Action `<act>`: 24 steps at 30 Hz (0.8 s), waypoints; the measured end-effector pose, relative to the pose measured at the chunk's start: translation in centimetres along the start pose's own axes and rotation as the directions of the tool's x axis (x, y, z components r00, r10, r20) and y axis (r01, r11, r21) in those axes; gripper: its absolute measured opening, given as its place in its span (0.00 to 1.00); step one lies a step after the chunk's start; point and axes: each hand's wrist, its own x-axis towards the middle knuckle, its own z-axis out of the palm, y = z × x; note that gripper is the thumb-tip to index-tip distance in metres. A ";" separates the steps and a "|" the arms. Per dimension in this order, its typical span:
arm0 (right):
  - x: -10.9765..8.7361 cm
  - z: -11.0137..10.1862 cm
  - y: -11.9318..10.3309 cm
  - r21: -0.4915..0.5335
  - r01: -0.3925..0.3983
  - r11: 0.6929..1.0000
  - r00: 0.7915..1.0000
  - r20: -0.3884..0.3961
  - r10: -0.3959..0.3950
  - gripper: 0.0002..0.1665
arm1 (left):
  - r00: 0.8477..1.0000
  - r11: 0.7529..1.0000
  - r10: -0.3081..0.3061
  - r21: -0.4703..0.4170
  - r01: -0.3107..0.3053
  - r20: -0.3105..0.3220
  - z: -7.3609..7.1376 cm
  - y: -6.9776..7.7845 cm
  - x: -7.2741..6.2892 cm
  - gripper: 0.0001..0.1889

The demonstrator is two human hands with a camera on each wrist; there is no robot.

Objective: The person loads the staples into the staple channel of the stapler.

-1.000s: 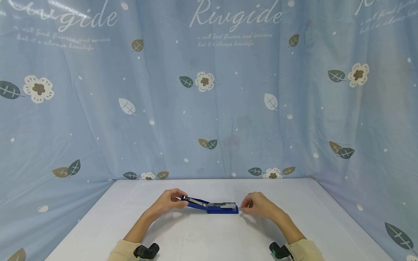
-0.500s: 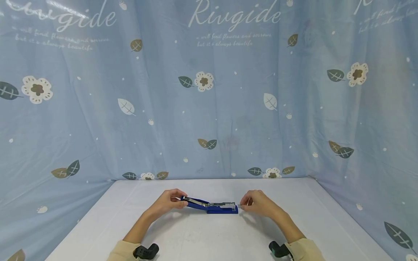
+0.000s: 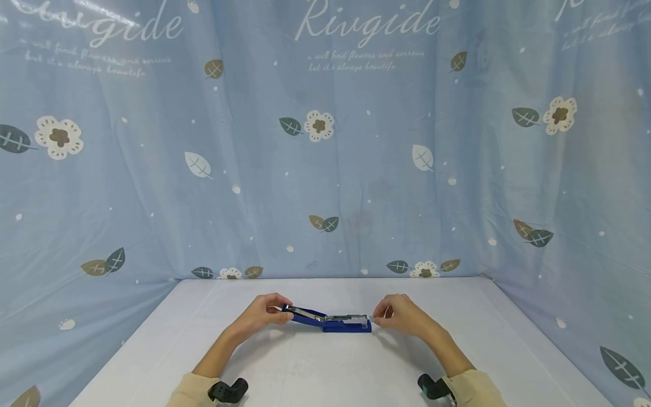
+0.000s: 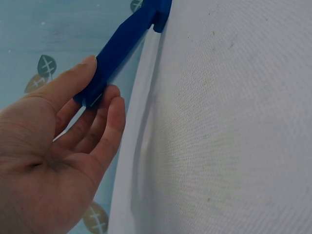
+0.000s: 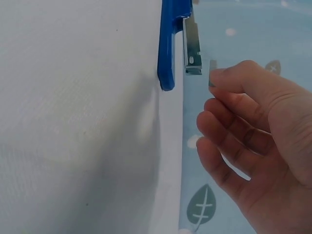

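A blue stapler (image 3: 347,328) lies on the table with its top arm swung far back to the left, baring the metal magazine (image 5: 192,46). My left hand (image 3: 260,314) holds the end of the raised top arm (image 4: 122,48), the thumb on one side and fingertips on the other. Off the stapler's right end, my right hand (image 3: 404,315) pinches a small grey strip of staples (image 5: 212,72) between thumb and index finger. In the right wrist view the strip is close to the magazine's end, with a small gap between them. The other right fingers are loosely curled.
A white table (image 3: 315,367) spreads under both hands. Behind it and at the sides hangs a blue curtain (image 3: 254,198) printed with leaves and flowers. Dark wrist cameras (image 3: 229,391) sit at the beige sleeves (image 3: 475,390).
My right hand has moved slightly left and up, bringing the staple strip closer to the stapler's right end. The left hand and the stapler have stayed put.
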 end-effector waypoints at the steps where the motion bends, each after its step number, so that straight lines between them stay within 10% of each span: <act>1: 0.0 0.0 0.0 0.004 0.003 1.000 1.000 -0.001 -0.003 0.04 | 1.000 1.000 0.000 -0.004 0.000 0.000 0.0 0.0 0.0 0.22; 24: 2.2 1.2 -0.6 0.059 0.069 0.996 0.997 -0.019 -0.068 0.04 | 1.000 1.000 0.003 -0.016 -0.003 0.007 0.0 0.1 0.0 0.22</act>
